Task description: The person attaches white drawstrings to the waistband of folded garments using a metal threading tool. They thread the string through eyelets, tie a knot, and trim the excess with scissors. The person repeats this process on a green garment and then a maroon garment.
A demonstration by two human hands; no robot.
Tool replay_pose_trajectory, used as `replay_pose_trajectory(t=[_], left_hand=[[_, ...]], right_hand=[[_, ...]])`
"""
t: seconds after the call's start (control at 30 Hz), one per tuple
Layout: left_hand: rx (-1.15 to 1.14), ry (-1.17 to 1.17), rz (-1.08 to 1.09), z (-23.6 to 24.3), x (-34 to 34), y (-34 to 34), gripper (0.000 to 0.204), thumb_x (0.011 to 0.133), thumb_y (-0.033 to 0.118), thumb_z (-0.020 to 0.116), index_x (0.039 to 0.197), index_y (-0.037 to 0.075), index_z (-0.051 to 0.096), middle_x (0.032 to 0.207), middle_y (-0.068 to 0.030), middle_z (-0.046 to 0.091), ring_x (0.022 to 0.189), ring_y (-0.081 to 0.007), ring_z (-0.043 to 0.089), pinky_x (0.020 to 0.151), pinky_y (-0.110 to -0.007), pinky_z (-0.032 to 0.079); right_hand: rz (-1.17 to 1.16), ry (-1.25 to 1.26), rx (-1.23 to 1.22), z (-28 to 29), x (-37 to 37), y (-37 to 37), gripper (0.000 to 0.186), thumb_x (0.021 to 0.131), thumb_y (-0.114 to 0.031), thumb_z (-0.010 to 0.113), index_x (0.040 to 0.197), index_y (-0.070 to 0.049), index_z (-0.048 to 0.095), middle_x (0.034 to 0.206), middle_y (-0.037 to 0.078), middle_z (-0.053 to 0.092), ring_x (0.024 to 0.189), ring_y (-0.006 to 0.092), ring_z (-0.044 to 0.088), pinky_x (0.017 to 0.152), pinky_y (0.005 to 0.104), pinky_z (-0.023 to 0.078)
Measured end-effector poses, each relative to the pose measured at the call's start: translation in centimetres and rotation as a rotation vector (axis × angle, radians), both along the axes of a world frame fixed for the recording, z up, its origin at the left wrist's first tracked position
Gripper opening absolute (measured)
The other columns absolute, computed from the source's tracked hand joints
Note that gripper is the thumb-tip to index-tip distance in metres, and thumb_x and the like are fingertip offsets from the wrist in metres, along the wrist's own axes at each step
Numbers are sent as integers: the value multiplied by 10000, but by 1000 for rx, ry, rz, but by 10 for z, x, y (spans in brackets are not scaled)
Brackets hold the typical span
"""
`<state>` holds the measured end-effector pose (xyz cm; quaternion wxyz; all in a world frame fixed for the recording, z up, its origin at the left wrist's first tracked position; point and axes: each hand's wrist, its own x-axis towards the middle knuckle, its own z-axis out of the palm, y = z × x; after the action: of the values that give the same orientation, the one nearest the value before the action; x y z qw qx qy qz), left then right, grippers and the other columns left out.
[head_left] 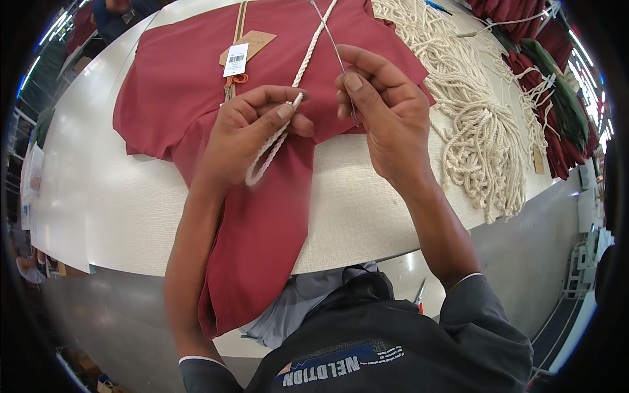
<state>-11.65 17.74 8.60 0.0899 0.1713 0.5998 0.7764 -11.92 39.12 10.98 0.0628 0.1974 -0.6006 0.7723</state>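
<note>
My left hand (252, 128) pinches the end of a white twisted cord (308, 56) between thumb and forefinger; the cord's tail loops down under that hand. My right hand (383, 108) holds a thin metal wire tool (331, 39) between its fingers, right beside the cord's tip. Both hands hover over a dark red garment (190, 85) spread on the white table (98, 196), one part of it hanging over the near edge. Paper tags (239, 56) lie on the garment.
A big heap of white twisted cords (472, 124) lies on the table to the right. Beyond it are more folded red and green garments (557, 98). The table's near edge runs below my hands, with grey floor (524, 262) on the right.
</note>
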Motion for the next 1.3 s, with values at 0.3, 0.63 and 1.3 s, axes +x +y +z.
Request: replay_pose_trajectory(t=[0.3,0.63,1.3], left_hand=[[45,-48,-94,-29,-5,3,374,1031,63,578,1381,-68,554,1087,-148,735,983,-195,731,887,-289,588],[106,-218,-151,-34,-8,-5,316,980,82,691,1244,-77,618,1081,-161,742,957,-226,758,850,-303,623],[59,-200,-67,-37,-3,-3,244,999,93,663,1213,-17,624,990,-132,751,904,-220,760,812,-313,630]], right_hand=[[40,-75,-180,-36,-15,-6,98,1015,-61,601,1091,-4,625,948,63,719,787,68,640,723,205,538],[114,-162,-104,-40,-10,-8,111,1023,-27,553,1130,3,568,981,154,715,756,165,681,675,287,557],[35,-202,-67,-44,-11,-9,174,1004,-155,685,1035,8,634,887,108,725,773,151,722,658,268,608]])
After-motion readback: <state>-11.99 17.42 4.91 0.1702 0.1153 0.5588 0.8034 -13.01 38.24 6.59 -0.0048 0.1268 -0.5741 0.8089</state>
